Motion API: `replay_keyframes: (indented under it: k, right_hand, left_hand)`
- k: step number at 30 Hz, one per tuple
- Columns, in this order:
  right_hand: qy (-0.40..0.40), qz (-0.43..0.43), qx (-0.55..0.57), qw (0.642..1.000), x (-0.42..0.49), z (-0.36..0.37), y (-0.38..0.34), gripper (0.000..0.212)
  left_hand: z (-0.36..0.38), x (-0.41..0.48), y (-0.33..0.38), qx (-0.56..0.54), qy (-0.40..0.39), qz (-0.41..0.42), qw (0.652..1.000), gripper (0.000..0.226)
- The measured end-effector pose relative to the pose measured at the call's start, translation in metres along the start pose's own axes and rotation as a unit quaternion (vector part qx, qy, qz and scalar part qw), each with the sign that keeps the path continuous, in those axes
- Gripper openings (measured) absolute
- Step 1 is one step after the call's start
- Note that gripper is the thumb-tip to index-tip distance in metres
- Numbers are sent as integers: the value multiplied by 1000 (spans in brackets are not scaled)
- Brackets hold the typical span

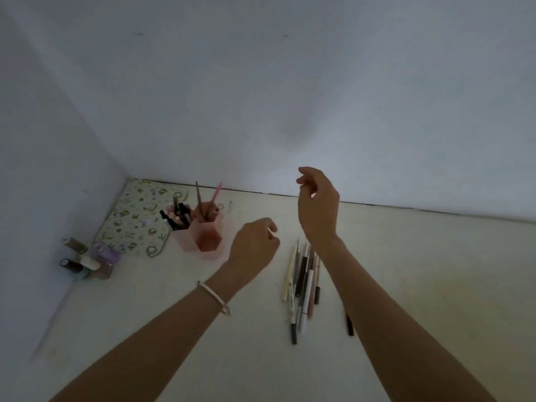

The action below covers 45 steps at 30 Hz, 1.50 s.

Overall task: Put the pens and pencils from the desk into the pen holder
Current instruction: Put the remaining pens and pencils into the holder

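Observation:
A pink hexagonal pen holder (pixel 208 237) stands at the back left of the desk, with a brown pencil and a pink pen upright in it. Its paler side section (pixel 180 224) holds several dark markers. A loose pile of pens and pencils (pixel 303 281) lies on the desk between my forearms. One dark pen (pixel 349 324) lies apart beside my right forearm. My left hand (pixel 252 248) hovers between holder and pile, fingers curled; a small white sliver shows at its fingertips, and I cannot tell whether it is a pen. My right hand (pixel 317 204) is raised above the pile, fingers apart and empty.
A floral fabric pouch (pixel 136 220) lies flat in the back left corner behind the holder. Several small bottles (pixel 85 259) stand against the left wall. White walls close the desk (pixel 420 271) at the back and left.

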State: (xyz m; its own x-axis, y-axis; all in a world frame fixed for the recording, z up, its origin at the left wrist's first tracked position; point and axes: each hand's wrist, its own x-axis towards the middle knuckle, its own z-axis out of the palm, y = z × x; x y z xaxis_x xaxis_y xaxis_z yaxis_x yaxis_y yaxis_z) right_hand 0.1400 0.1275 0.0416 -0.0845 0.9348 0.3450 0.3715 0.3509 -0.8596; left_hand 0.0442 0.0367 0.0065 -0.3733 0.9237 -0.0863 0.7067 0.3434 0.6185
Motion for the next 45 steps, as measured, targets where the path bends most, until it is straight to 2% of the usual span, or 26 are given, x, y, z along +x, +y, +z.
replay_keyframes:
  k: [2, 5, 13, 15, 17, 20, 24, 26, 28, 30, 32, 35, 38, 42, 45]
  right_hand:
    - [13, 34, -3, 999, -2, -26, 12, 39]
    - [22, 59, -18, 998, -11, -57, 30, 36]
    - [20, 109, -66, 992, -52, -104, 65, 35]
    - [17, 129, -79, 988, -59, -110, 75, 33]
    - [-9, 158, -131, 979, -66, -115, 88, 28]
    - [-87, 219, -224, 946, -82, -114, 110, 27]
    - [-157, 263, -278, 911, -104, -97, 122, 24]
    - [-187, 248, -330, 891, -112, -88, 125, 22]
    - [-211, 228, -358, 881, -114, -84, 126, 31]
    - [-211, 218, -334, 893, -101, -80, 119, 47]
    - [-156, 187, -280, 928, -78, -75, 104, 53]
    - [-42, 100, -187, 976, -39, -58, 63, 48]
    - [26, 25, -64, 997, -14, -34, 18, 45]
    - [37, -65, 30, 997, -6, -9, -24, 42]
    - [12, -82, 54, 995, -9, 12, -38, 41]
  left_hand:
    - [37, -7, 0, 15, -96, -60, 993, 21]
    - [74, -16, -5, 55, -158, -93, 982, 22]
    - [102, -10, 0, 117, -136, -130, 975, 18]
    - [94, -6, 3, 102, -113, -136, 979, 20]
    - [77, 1, 7, 52, -40, -118, 991, 18]
    - [39, 11, 16, -50, 76, -49, 995, 15]
    - [-2, 14, 26, -118, 144, 16, 982, 13]
    - [-13, 12, 25, -127, 149, 34, 980, 25]
    - [-22, 10, 20, -139, 150, 51, 977, 54]
    - [-40, 10, 7, -149, 165, 50, 974, 85]
    - [-63, 15, -9, -148, 191, 36, 970, 97]
    - [-101, 22, -38, -134, 231, 16, 964, 92]
    - [-119, 30, -59, -95, 254, 11, 962, 81]
    - [-110, 41, -70, -40, 241, 2, 970, 65]
    - [-101, 49, -79, 111, 229, 23, 967, 47]
